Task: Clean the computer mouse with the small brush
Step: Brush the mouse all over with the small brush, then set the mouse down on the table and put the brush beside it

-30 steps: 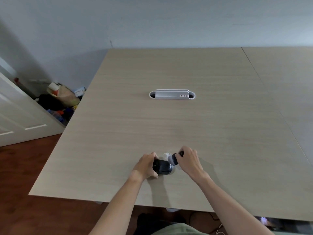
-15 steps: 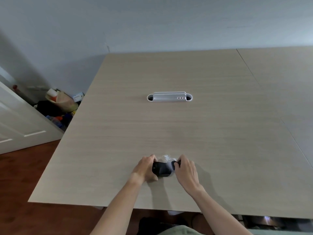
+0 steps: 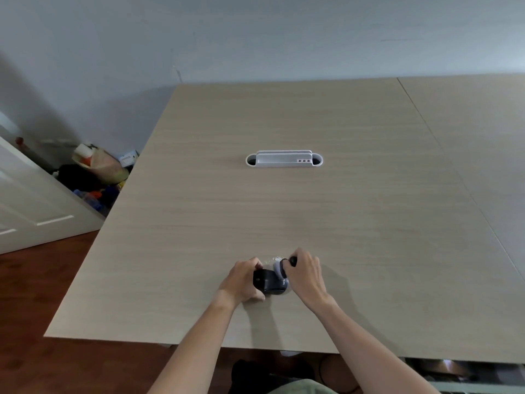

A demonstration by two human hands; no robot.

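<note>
A black computer mouse (image 3: pixel 268 282) lies on the light wood table (image 3: pixel 284 209) near its front edge. My left hand (image 3: pixel 243 281) grips the mouse from its left side. My right hand (image 3: pixel 305 275) holds a small brush (image 3: pixel 281 268) with a dark handle and pale bristles. The bristles rest against the mouse's far right side. A few white specks (image 3: pixel 274 257) lie on the table just behind the mouse.
A white cable slot (image 3: pixel 284 160) is set into the table's middle. A seam (image 3: pixel 454 172) joins a second table on the right. Bags and bottles (image 3: pixel 96 172) crowd the floor at the left, beside a white door (image 3: pixel 34 206).
The brush has shifted back and forth across the mouse's right side, while my left hand has kept its grip. The view has tilted slightly.
</note>
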